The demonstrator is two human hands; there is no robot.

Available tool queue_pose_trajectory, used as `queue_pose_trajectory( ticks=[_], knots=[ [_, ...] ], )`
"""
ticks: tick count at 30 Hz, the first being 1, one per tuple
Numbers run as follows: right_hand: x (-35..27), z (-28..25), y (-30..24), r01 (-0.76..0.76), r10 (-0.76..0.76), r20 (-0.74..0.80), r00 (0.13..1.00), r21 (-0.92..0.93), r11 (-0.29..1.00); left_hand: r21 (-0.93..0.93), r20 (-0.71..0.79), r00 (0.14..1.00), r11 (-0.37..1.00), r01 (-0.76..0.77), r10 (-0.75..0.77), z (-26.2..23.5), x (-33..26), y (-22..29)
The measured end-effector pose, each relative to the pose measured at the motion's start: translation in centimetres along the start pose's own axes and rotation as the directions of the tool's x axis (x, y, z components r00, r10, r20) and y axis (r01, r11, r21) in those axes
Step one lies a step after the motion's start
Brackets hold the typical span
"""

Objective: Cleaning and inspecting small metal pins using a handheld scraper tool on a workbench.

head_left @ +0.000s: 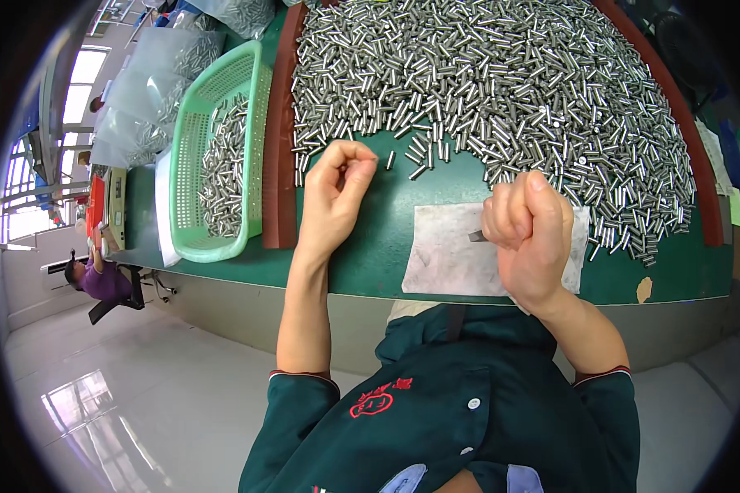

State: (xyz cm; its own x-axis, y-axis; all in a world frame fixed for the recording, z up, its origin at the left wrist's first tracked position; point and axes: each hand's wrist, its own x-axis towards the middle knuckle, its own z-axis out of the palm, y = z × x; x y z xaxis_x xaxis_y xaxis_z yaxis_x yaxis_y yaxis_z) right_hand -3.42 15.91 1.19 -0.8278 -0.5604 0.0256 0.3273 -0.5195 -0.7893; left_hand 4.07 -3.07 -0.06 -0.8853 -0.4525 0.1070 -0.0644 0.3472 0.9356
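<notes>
So we've got a big heap of short silver metal pins (501,90) across the green table (370,255). Our left hand (335,193) is curled, fingertips pinched, maybe on one pin. Right hand (530,234) is fisted over a pale paper sheet (448,255). Mint plastic basket (214,148) and clear bags (152,90) sit left.

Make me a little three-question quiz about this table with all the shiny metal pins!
1. True or false: the green basket lies to the left of the left hand.
2. What lies under the right hand? A) a grey sheet B) a red bowl C) a wooden box
3. Fill in: the big heap of metal pins lies on a table with a ____ top.

Key: 1 true, and the basket holds pins too. 2 A, the grey sheet. 3 green.
</notes>
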Motion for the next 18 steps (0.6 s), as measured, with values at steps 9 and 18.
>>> queue_pose_trajectory(
  ticks=[9,18],
  knots=[
    [0.11,0.03,0.08,0.023,-0.023,0.023,0.999,-0.017,1.0,-0.636,0.316,0.928,0.681,0.363,-0.199,-0.16,0.01,0.02],
    [0.08,0.2,-0.11,-0.019,0.019,-0.008,1.0,0.024,1.0,-0.658,0.341,0.917,0.644,0.389,-0.206,-0.33,-0.07,-0.31]
  ],
)
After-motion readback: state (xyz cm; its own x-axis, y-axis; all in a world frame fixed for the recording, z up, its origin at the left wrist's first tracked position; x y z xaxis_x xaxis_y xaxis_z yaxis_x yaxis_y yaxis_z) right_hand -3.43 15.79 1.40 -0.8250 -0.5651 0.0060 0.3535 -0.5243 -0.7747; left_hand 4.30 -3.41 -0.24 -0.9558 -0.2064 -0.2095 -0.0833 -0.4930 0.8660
